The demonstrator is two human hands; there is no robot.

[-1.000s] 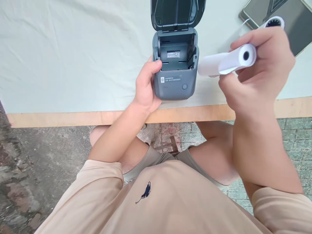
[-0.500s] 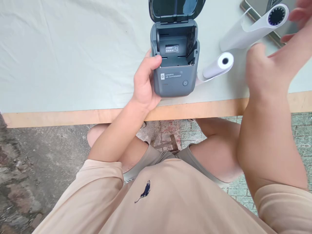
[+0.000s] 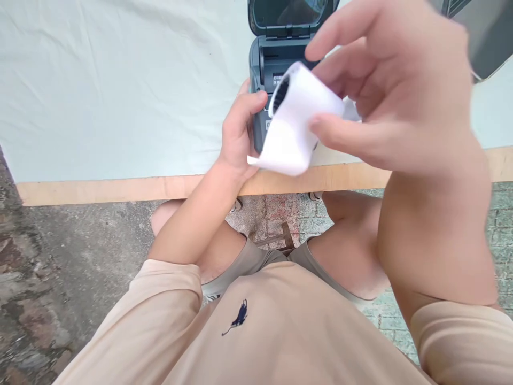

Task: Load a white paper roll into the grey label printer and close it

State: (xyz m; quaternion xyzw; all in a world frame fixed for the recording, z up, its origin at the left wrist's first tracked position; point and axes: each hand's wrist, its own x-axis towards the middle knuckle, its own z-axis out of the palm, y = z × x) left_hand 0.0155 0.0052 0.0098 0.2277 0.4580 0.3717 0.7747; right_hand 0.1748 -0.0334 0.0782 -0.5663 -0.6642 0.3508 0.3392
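My left hand (image 3: 236, 133) grips a dark grey label printer (image 3: 276, 51) by its left side, thumb over the edge. The printer's glossy lid (image 3: 290, 13) is swung up, and part of its paper bay shows. Between the thumb and fingers of my right hand (image 3: 409, 91) is a white paper roll (image 3: 302, 115) with a black toothed core. This roll is tilted in front of the printer and covers much of its bay and front. Its loose end hangs toward the table edge. The smaller roll is mostly or wholly hidden behind my right hand.
White cloth (image 3: 120, 96) covers the table, with a bare wooden edge (image 3: 100, 190) along the front. A dark flat device (image 3: 487, 43) lies at the upper right. Below the table, a wooden stool part (image 3: 284, 232) shows between my knees.
My right hand has taken hold of the larger paper roll at the upper right and carried it left, in front of the printer. My left hand still holds the printer in place.
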